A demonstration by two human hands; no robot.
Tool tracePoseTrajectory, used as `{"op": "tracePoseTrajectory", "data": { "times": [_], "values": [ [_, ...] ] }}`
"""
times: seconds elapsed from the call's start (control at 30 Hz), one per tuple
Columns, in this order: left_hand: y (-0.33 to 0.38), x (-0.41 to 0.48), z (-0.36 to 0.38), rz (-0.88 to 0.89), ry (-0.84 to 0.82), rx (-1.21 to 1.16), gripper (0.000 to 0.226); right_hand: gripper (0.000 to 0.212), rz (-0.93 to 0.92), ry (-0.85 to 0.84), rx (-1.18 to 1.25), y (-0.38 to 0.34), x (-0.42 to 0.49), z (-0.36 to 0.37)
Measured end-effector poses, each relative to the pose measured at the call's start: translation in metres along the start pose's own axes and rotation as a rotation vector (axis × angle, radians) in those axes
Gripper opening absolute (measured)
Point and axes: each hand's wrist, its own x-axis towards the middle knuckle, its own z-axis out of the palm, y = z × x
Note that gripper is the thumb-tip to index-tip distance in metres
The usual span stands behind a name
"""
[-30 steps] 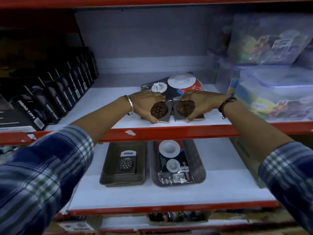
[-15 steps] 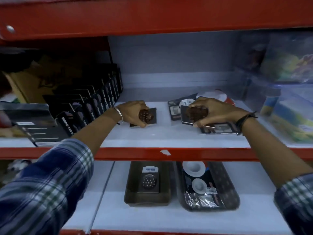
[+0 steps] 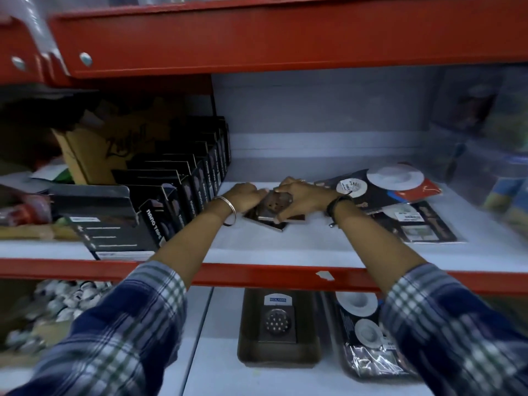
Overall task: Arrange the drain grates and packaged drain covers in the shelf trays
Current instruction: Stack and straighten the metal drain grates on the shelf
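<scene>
Red steel shelving fills the view, and on the white middle shelf (image 3: 285,247) both hands meet over a small stack of square drain grates (image 3: 275,212). Left hand (image 3: 246,194) is closed on the stack's left edge, right hand (image 3: 300,198) is clamped over the top grate (image 3: 278,200) with the fingers curled round its far side, so the two are pressing the plates together between them. Just to the right of the right hand lie the packaged drain covers (image 3: 394,192), overlapping loosely on the shelf. Below the hands, on the lower shelf, a brown tray (image 3: 248,350) already holds one labelled grate (image 3: 277,324), and the dark tray (image 3: 343,364) beside it holds a packaged cover. My read: the stack is being squared up for a lift down to that brown tray. The risk is plain, because the plates sit skewed, corners fanned out, and smooth metal slides on metal; if the squeeze is uneven the bottom plate could slip free and drop off the shelf lip. The right wrist also sits close to the loose packages and could drag one off.
</scene>
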Motion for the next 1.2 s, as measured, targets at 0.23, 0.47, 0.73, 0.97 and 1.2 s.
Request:
{"op": "tracePoseTrajectory", "data": {
  "times": [0.23, 0.47, 0.73, 0.97, 1.2],
  "values": [
    [-0.006, -0.004, 0.001, -0.084, -0.027, -0.055, 0.015, 0.057, 0.238, 0.181, 0.107, -0.002, 0.007, 0.015],
    [-0.006, -0.006, 0.005, -0.154, -0.027, -0.261, 0.025, 0.024, 0.431, 0.181, 0.241, -0.001, 0.010, 0.016],
    [-0.003, -0.011, 0.009, -0.169, 0.039, -0.265, 0.007, 0.025, 0.435, 0.168, 0.252, -0.003, 0.016, 0.021],
    [0.003, -0.010, 0.012, -0.186, -0.020, -0.195, 0.008, 0.015, 0.422, 0.129, 0.391, -0.005, 0.011, 0.023],
    [0.023, -0.006, 0.014, -0.258, 0.024, -0.006, 0.047, 0.031, 0.371, 0.329, 0.595, 0.002, -0.013, 0.019]
  ]
}}
